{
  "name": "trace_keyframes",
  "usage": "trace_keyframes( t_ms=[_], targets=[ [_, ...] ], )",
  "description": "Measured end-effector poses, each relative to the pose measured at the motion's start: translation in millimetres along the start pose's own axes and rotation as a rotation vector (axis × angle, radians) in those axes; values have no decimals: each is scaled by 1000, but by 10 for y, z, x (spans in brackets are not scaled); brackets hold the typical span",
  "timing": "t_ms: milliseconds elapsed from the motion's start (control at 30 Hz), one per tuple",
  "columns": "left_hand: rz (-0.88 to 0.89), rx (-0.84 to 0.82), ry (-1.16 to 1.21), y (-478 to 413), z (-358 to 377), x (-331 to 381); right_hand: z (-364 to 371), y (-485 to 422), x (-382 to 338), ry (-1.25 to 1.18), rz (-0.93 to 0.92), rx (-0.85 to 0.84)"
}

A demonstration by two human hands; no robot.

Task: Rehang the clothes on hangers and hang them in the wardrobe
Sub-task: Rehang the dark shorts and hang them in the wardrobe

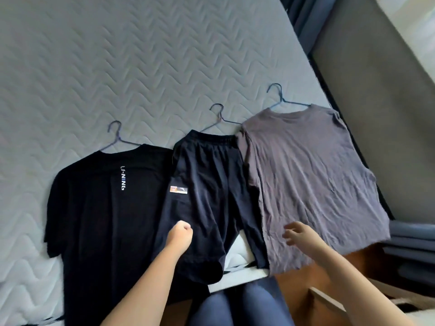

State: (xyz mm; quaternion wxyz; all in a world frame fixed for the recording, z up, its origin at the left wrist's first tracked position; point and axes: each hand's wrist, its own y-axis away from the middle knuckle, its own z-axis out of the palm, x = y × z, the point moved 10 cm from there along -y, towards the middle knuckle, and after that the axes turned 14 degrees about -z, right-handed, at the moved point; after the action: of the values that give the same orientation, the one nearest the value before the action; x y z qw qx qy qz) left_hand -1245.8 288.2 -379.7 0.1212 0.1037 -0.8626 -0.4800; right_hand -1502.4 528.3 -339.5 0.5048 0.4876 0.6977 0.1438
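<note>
Three garments lie side by side on the mattress [141,55], each on a blue wire hanger. A black T-shirt [101,208] with white lettering is on the left, its hanger hook [115,132] above the collar. Dark navy shorts [207,196] lie in the middle under a second hanger [219,115]. On the right a grey T-shirt [306,177] carries a third hanger [279,95], its hem over the bed's edge. My left hand [181,234] is curled into a fist over the shorts' lower left leg, holding nothing that I can see. My right hand [299,232] hovers with relaxed fingers over the grey T-shirt's hem.
The quilted mattress stretches far to the left and back. A grey wall [388,90] and dark curtain [299,17] bound the right side. My knees in blue trousers [240,304] are at the bed's near edge, with brown floor [296,281] and folded grey cloth [412,243] to the right.
</note>
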Motion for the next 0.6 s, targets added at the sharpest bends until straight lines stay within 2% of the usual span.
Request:
trace_keyframes(
  t_ms=[233, 433, 600],
  targets=[
    [83, 221, 185, -490, -621, 864, 82, -1178, -643, 119, -138, -105],
    [203, 380, 77, -1207, -937, 1582, 16, -2218, -1167, 117, -245, -18],
    [261, 388, 18, -1732, -943, 2114, -49, -2767, -1371, 135, -281, 43]
  ],
)
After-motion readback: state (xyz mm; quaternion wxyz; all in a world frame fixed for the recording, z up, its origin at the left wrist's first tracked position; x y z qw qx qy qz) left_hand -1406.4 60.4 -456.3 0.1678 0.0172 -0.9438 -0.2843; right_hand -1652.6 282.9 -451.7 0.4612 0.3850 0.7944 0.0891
